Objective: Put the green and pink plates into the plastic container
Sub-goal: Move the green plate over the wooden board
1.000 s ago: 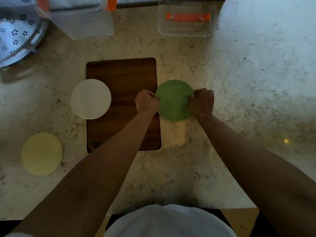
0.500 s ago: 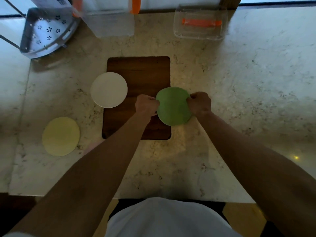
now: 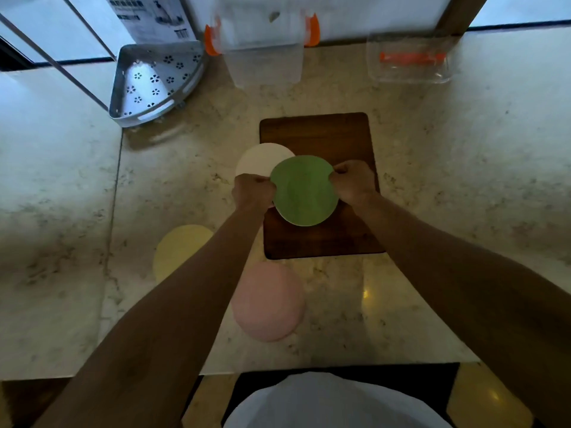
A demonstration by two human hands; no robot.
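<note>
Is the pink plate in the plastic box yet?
No, still out. The pink plate lies on the counter near the person, far from the plastic container.

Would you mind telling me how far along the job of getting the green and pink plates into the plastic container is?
Nothing is in the container yet: the plastic container at the back of the counter holds no plate. In hand: the left hand and right hand grip the green plate by opposite edges, over the wooden board. Left: placing it, then fetching the pink plate lying on the counter near the person.
</note>
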